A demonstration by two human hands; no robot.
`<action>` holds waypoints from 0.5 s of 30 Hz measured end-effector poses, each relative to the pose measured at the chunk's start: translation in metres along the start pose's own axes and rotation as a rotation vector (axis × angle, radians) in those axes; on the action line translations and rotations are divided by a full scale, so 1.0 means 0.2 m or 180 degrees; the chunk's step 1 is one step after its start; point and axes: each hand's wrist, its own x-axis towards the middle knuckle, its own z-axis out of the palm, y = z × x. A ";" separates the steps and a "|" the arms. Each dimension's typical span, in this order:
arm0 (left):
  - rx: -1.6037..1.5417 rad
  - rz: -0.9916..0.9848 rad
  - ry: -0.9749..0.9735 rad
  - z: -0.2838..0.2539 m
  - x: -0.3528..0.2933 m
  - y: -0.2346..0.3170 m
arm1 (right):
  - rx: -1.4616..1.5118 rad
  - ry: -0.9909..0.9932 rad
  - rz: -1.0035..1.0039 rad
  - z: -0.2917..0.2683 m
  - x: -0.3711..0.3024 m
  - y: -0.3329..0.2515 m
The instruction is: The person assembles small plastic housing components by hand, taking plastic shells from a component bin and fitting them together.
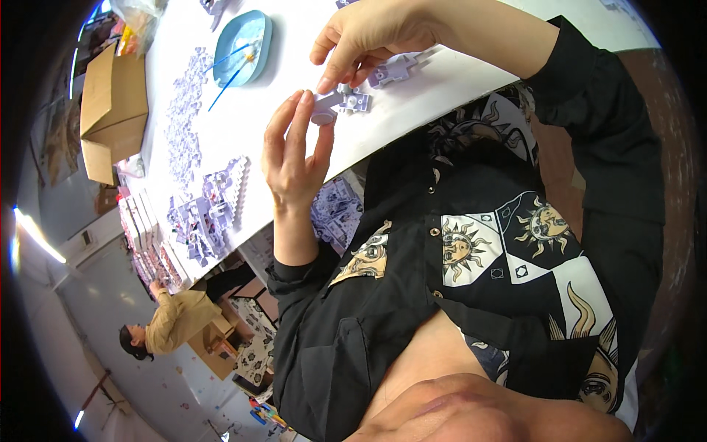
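I observe the left hand [296,166] with fingers clamped on the lavender part [322,110] above the desk [239,132], apparently steadying it for the right hand [372,31]. Right-finger closure: cannot tell. Loose pieces [185,121] lie left, likely for reach.

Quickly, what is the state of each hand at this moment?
Left hand: closed, holding a lavender plastic part.
Right hand: partly curled, at the same part; whether it grips cannot be told.
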 end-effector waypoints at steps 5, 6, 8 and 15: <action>-0.0253 -0.0789 -0.0033 -0.03 -0.02 0.02 | -0.2057 0.0702 -0.0842 0.06 -0.14 -0.13; -0.0398 -0.1026 0.0044 -0.02 -0.03 0.02 | -0.2992 0.0658 -0.1145 0.05 -0.14 -0.11; -0.0482 -0.1311 0.0102 -0.01 -0.04 0.03 | -0.3902 0.0587 -0.1892 0.03 -0.10 -0.01; -0.0899 -0.1724 0.0229 0.05 -0.08 0.02 | -0.4603 0.1179 -0.1946 0.10 -0.06 0.04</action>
